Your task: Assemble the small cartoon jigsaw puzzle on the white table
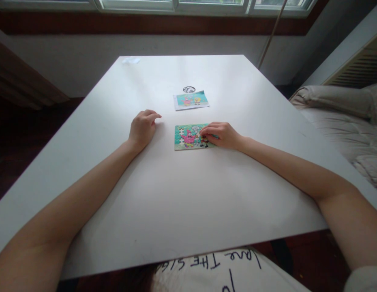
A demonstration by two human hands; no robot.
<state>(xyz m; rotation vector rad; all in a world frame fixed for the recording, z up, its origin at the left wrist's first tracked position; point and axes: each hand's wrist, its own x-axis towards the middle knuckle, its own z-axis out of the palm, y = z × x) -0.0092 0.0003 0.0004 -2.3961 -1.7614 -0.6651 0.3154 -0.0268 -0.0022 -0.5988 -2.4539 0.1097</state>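
Observation:
A cartoon jigsaw puzzle [188, 140] lies flat on the white table [176, 194]. Pale gaps show at its left side, and another pale spot is beside my right fingertips. My right hand [221, 134] rests over the puzzle's right part, fingers pinched together at what looks like a puzzle piece, mostly hidden under them. To the left of the puzzle, apart from it, my left hand [142, 127] lies on the table with its fingers curled in and the index finger partly out. Whatever it may hold is hidden.
Behind the puzzle lies a paper picture card [191, 100] with a similar cartoon, beside a round black-and-white mark [189, 89]. A crumpled white scrap [131, 60] is at the far left corner. A cushioned seat [337, 117] stands to the right.

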